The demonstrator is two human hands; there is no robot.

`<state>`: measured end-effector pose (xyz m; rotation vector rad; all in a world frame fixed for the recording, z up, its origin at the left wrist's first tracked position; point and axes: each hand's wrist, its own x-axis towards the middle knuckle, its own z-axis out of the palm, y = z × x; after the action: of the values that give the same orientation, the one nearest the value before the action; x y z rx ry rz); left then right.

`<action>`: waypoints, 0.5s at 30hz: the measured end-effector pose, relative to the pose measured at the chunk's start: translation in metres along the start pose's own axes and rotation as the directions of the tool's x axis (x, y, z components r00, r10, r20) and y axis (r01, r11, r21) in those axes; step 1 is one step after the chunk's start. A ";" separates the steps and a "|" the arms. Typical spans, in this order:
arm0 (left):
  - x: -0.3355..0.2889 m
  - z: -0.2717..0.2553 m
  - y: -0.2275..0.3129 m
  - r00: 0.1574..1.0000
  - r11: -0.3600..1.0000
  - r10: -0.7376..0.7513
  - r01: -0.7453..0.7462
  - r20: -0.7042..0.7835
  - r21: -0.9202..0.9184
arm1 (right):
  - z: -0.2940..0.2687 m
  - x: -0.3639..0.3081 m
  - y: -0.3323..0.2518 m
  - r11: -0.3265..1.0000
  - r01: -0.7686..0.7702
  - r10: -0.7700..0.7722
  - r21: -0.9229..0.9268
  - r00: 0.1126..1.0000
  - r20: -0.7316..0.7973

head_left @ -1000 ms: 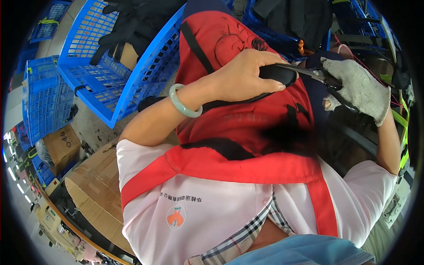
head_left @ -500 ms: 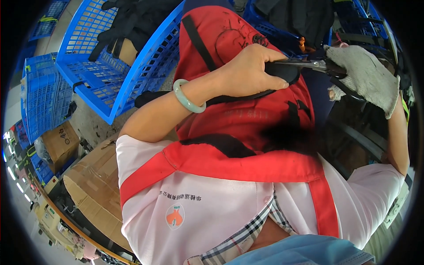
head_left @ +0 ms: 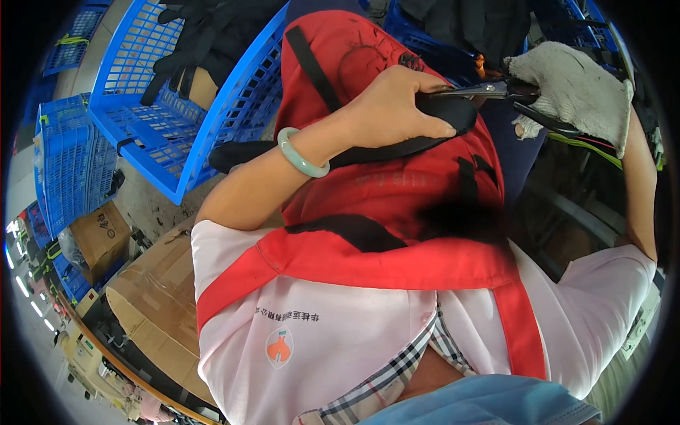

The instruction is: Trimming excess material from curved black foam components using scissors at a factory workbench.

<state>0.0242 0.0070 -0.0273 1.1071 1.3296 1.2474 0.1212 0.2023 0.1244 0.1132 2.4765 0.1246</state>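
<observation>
My left hand (head_left: 397, 106), bare with a pale green bangle at the wrist, grips a long, flat black padded strip (head_left: 393, 151) between thumb and fingers. The strip lies across my lap over the red apron (head_left: 404, 191), and its left end passes behind my forearm. My right hand (head_left: 577, 88), in a whitish knitted glove, is closed around black-handled scissors (head_left: 489, 90). Their metal blades point left and lie along the strip's upper edge, next to my left fingertips. Whether the blades touch the material cannot be made out.
A blue plastic crate (head_left: 152, 152) with black pieces (head_left: 212, 42) in it stands at the far left. More stacked blue crates (head_left: 74, 163) and cardboard boxes (head_left: 159, 297) lie beyond it. Black material (head_left: 464, 28) fills another blue crate at the far side.
My right hand and the scissors have shifted left and slightly away from me. The strip has tilted, so more of its right end and lower edge shows. My left hand keeps its grip.
</observation>
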 end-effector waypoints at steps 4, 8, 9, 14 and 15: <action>0.001 -0.009 -0.012 0.997 0.988 0.071 -0.074 -0.026 -0.135 | 0.020 0.006 0.019 0.862 -0.087 0.066 0.499 0.996 0.060; -0.002 -0.013 -0.027 0.994 0.978 -0.082 0.067 -0.070 -0.196 | 0.063 0.047 -0.025 0.497 0.180 -0.131 0.849 0.983 -0.131; 0.001 -0.015 -0.028 0.991 0.989 -0.107 0.099 -0.076 -0.107 | 0.091 0.063 -0.031 0.624 0.491 -0.170 0.608 0.845 -0.508; -0.046 -0.020 0.037 0.706 0.714 0.598 -0.255 -0.379 0.652 | 0.101 0.051 0.007 -0.593 -0.045 -0.105 0.804 0.994 -0.022; -0.058 -0.019 0.048 0.751 0.744 0.601 -0.400 -0.273 0.535 | 0.128 0.060 0.027 -0.753 -0.100 -0.156 0.650 0.987 -0.028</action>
<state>0.0121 -0.0495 0.0239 1.6826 1.7799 1.7214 0.1544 0.2438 -0.0091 0.8186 1.0104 -2.5534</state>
